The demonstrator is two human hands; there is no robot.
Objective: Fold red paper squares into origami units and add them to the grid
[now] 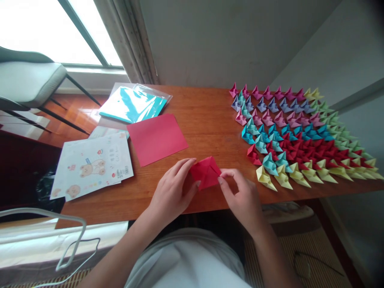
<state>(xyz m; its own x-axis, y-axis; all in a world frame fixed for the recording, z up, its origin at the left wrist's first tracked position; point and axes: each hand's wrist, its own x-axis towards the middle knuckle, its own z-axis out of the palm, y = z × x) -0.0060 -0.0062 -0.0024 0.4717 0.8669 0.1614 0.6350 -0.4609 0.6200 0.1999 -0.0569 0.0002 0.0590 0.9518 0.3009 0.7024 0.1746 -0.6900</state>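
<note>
Left hand [171, 187] and right hand [243, 197] pinch a folded red paper piece [206, 173], lower centre; flat rectangular red paper [157, 139] lies centre-left, multicoloured folded-paper figures [279, 119] right.

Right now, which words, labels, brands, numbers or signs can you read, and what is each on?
None is legible.
White bear-print sheet: lettering at upper right, too small and blurred.
Same sheet: barcode near the right edge; any digits too small.
Folded red paper: no writing visible.
</note>
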